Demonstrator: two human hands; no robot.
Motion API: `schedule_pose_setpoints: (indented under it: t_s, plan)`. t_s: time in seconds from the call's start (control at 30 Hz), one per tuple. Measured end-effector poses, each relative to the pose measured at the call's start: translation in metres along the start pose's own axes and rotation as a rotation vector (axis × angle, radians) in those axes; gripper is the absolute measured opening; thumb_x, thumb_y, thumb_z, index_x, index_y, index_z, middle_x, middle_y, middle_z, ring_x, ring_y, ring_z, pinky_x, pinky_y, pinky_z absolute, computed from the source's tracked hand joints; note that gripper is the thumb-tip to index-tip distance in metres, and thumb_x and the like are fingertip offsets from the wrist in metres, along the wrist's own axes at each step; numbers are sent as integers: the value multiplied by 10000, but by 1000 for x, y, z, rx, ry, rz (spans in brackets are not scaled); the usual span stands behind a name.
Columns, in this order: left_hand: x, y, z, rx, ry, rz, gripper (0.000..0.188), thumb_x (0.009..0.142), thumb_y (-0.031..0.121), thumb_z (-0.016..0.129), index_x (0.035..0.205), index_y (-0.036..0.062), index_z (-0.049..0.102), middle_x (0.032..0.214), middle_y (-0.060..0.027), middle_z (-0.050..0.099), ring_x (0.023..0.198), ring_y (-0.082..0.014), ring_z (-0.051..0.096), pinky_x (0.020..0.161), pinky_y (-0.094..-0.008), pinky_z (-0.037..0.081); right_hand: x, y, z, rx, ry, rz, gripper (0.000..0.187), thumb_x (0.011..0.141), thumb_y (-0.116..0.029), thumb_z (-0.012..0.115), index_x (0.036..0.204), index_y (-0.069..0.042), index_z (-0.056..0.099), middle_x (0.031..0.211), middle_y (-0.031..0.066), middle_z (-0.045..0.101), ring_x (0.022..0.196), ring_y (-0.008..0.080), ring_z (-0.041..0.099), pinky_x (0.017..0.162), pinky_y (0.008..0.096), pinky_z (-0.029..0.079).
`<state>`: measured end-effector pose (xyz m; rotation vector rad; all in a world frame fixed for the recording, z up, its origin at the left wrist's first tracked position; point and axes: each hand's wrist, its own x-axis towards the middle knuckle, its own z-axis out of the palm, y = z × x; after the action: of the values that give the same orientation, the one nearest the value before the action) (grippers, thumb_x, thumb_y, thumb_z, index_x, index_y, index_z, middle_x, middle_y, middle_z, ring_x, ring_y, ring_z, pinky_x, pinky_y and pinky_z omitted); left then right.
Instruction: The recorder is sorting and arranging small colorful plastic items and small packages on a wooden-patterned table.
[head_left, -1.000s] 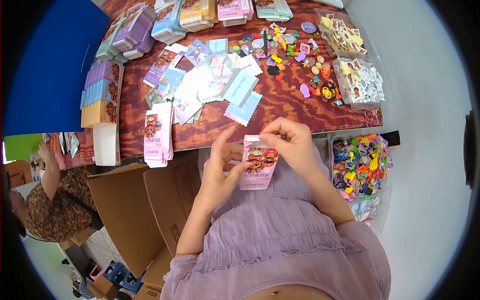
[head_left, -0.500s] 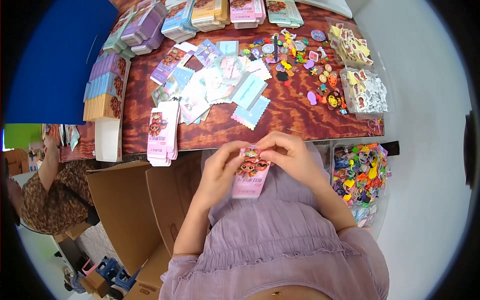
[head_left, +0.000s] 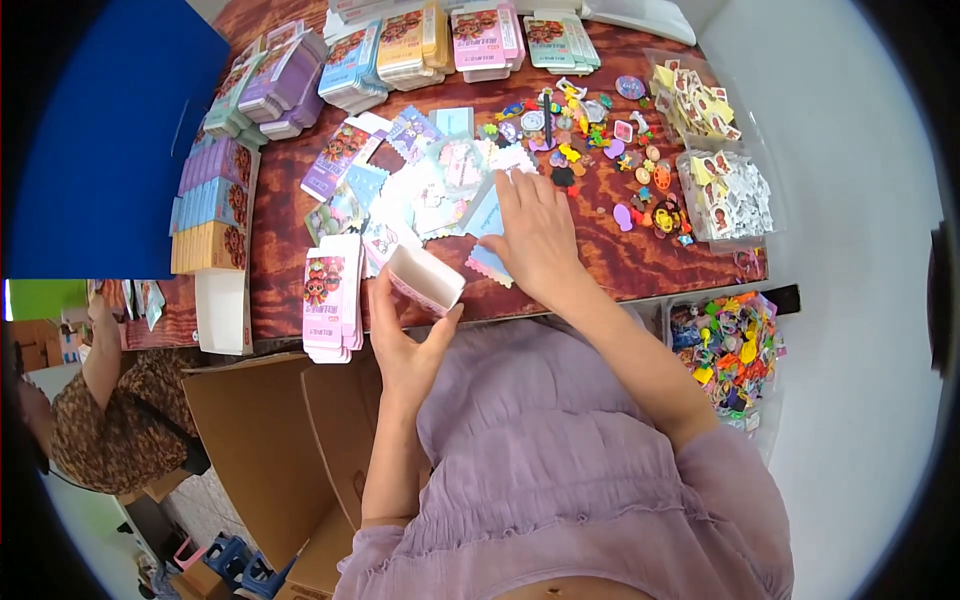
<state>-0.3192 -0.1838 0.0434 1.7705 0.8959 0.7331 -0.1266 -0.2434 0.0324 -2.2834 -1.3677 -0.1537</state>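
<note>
Possibly, too tight a squeeze could buckle the open pink cardboard box (head_left: 427, 279) clamped in the left hand (head_left: 405, 355) by the red-brown tabletop's (head_left: 610, 272) front edge, while the right hand (head_left: 537, 235), thumb and fingers apart, could drag several overlapping pale-blue paper cards (head_left: 486, 217).

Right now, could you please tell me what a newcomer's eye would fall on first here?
Probably the open pink carton tilted in the left hand at the table's near edge, its pale inside showing. Next, the right hand reaching over scattered printed cards mid-table. The multicoloured trinkets heaped beside the table's near right corner also stand out.
</note>
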Motion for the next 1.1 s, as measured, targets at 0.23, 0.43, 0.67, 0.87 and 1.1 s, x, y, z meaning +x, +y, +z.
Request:
schedule_pose_setpoints:
  t_s: [0.23,0.43,0.67,0.87,1.1]
  plan:
    - [2,-15,-8,101,11,-46,787,710,104,838,1374,-16,433,1226,-131,537,1107,-254,563,931,-361,465,7,-1,-4,-64,-176,-17,522,691,-171,809,1117,30,584,1027,140,580,969,303,545,799,401,462]
    - [5,-8,-7,184,-39,-29,775,705,93,837,1367,-7,446,1209,-142,539,1100,-273,562,916,-368,468,10,-11,9,-336,-305,-173,307,707,-128,677,944,59,617,868,155,608,865,299,576,674,395,489]
    - [5,0,-5,364,-73,118,794,704,81,824,1388,-8,429,1190,-165,533,1093,-315,554,918,-402,461,2,-13,-1,-335,-374,-257,686,792,-209,699,1383,46,460,1280,296,541,1088,375,568,809,421,508]
    - [3,2,-6,362,-87,100,806,710,96,821,1400,-13,418,1181,-176,531,1082,-333,546,929,-411,444,30,-2,-7,-276,-484,-208,849,765,-256,758,1476,-12,363,1410,338,410,1268,450,438,951,585,419]
    - [4,-2,-7,314,-94,79,800,711,96,830,1394,-17,428,1174,-174,545,1075,-315,557,923,-394,457,16,-3,0,-338,-357,-212,609,746,-91,676,1326,6,517,1239,269,559,1166,412,543,827,461,512]
